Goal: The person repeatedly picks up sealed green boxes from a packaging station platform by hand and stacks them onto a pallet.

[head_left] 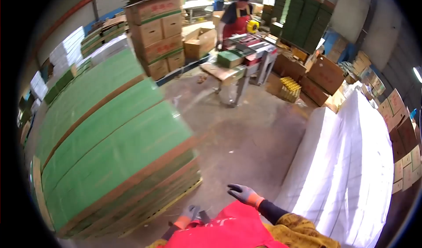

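Note:
My right hand (246,195), in a grey glove with an orange cuff, is held out over the floor, fingers stretched and holding nothing. My left hand (190,213), gloved the same way, is low by the front of my red apron (228,226). A small dark thing (203,217) lies right beside it; blur hides whether the fingers grip it. To the left of that hand stands a large stack of green-topped cartons (127,138). On my right side is a long pile covered in white sheeting (338,173), apart from my right hand.
Concrete floor (237,129) runs ahead between the stacks. Beyond it, a co-worker in a red apron (237,25) stands at a carton machine (259,50) with a green box (230,59). Tall brown cartons (154,32) rise at back left; opened cartons (323,74) at right.

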A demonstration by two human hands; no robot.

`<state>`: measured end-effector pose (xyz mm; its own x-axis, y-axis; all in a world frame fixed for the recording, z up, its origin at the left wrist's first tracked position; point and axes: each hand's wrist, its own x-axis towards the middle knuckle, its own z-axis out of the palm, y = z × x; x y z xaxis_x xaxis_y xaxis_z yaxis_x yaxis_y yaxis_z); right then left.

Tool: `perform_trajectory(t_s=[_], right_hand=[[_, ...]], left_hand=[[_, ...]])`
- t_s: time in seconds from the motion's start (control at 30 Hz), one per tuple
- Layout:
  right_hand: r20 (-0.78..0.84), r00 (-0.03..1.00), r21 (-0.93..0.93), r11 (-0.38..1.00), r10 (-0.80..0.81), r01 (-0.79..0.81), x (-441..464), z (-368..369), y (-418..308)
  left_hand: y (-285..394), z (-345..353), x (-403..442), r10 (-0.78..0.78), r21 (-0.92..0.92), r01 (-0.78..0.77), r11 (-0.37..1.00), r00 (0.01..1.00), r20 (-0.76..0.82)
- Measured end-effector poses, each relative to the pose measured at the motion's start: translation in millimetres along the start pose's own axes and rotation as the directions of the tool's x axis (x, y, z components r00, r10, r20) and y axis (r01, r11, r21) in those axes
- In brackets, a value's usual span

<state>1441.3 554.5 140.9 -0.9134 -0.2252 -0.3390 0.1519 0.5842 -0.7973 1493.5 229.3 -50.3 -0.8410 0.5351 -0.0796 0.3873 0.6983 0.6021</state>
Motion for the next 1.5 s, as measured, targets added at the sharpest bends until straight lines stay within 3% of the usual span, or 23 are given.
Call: perform_trajectory(t_s=[0.03,0.07,0.1,0.17,0.2,0.27,0.4,0.47,0.53,0.6,0.67,0.7,0.8,0.83,0.93,0.97,1.0,1.07,1.2,1.27,1.33,1.47,1.5], right_hand=[[-0.074,0.996,0.021,0.999,0.041,-0.039,5.2,-29.8,52.8],[-0.139,0.985,0.059,0.994,0.098,-0.091,1.0,-60.7,79.8],[-0.146,0.943,0.175,0.946,0.297,-0.271,-1.9,-93.4,105.7],[-0.171,0.926,0.285,0.917,0.336,-0.28,0.0,-138.3,148.7],[-0.175,0.919,0.339,0.898,0.352,-0.279,4.5,-159.9,153.7],[-0.182,0.921,0.341,0.9,0.345,-0.27,22.8,-191.8,170.1],[-0.255,0.931,0.346,0.923,0.262,-0.165,97.3,-221.9,207.7],[-0.128,0.906,0.653,0.722,0.403,-0.229,129.2,-254.1,152.7],[-0.049,0.922,0.603,0.748,0.384,-0.279,165.2,-269.2,144.5],[-0.025,0.918,0.528,0.785,0.395,-0.323,206.3,-275.4,170.9],[-0.094,0.937,0.483,0.838,0.338,-0.254,241.5,-294.7,192.9],[-0.129,0.875,0.536,0.775,0.466,-0.334,260.1,-296.3,205.7],[-0.095,0.781,0.656,0.629,0.617,-0.417,317.4,-326.8,202.6],[-0.197,0.912,0.386,0.884,0.36,-0.266,334.4,-331.5,218.3],[-0.086,0.894,0.357,0.851,0.44,-0.385,408.7,-398.0,149.2],[-0.085,0.902,0.478,0.812,0.422,-0.335,431.9,-400.2,171.9],[-0.061,0.94,0.349,0.89,0.334,-0.294,451.9,-420.8,163.5],[-0.071,0.914,0.378,0.859,0.399,-0.345,497.9,-449.4,145.9],[0.043,0.903,0.391,0.825,0.427,-0.408,591.6,-492.4,139.0],[0.143,0.926,0.326,0.867,0.349,-0.377,659.8,-523.3,143.7],[0.135,0.942,0.294,0.895,0.308,-0.335,701.3,-538.7,152.7],[0.179,0.952,0.136,0.952,0.25,-0.275,765.7,-578.2,149.6],[0.178,0.946,0.17,0.939,0.27,-0.3,776.3,-586.8,150.0]], left_hand=[[17.7,9.4,43.2,-0.01,-0.035,0.015,0.999,0.991,0.136],[55.1,6.4,98.8,-0.086,-0.279,0.133,0.951,0.981,0.176],[72.9,17.1,152.8,0.109,-0.148,-0.09,0.985,0.986,0.124],[125.0,11.3,247.6,-0.076,-0.347,0.119,0.93,0.988,0.135],[175.5,-37.0,285.1,-0.059,-0.508,0.113,0.854,0.991,0.122],[183.3,-50.4,354.4,-0.171,-0.54,0.274,0.796,0.957,0.234],[20.1,70.6,488.4,-0.254,-0.365,0.27,0.891,0.963,0.093],[22.0,26.4,545.1,-0.305,-0.19,0.301,0.935,0.952,0.006],[-35.2,35.1,606.1,-0.381,-0.183,0.383,0.905,0.923,0.047],[-88.7,11.9,642.6,-0.529,-0.806,0.415,0.422,0.835,0.152],[-115.8,-43.2,693.5,-0.644,-0.927,0.36,0.107,0.735,0.212],[-128.5,-71.4,717.7,-0.677,-0.946,0.323,0.035,0.704,0.215],[-149.7,-158.7,790.1,-0.737,-0.969,0.232,-0.087,0.64,0.219],[-156.1,-184.0,809.4,-0.749,-0.969,0.218,-0.114,0.622,0.228],[-165.7,-243.3,852.9,-0.774,-0.968,0.193,-0.16,0.584,0.244],[-167.3,-253.0,860.8,-0.786,-0.971,0.184,-0.153,0.573,0.232],[-174.7,-250.6,864.4,-0.798,-0.979,0.16,-0.124,0.57,0.195],[-189.2,-246.4,870.5,-0.823,-0.992,0.111,-0.066,0.556,0.117],[-181.2,-278.3,872.6,-0.817,-0.955,0.249,-0.161,0.509,0.271],[-201.8,-293.8,866.7,-0.825,-0.963,0.147,-0.224,0.497,0.268],[-242.2,-287.1,869.2,-0.769,-0.901,-0.125,-0.416,0.576,0.276],[-290.0,-284.3,903.8,-0.654,-0.322,-0.591,-0.74,0.745,0.133],[-289.5,-291.7,920.8,-0.698,-0.432,-0.58,-0.691,0.69,0.19]])
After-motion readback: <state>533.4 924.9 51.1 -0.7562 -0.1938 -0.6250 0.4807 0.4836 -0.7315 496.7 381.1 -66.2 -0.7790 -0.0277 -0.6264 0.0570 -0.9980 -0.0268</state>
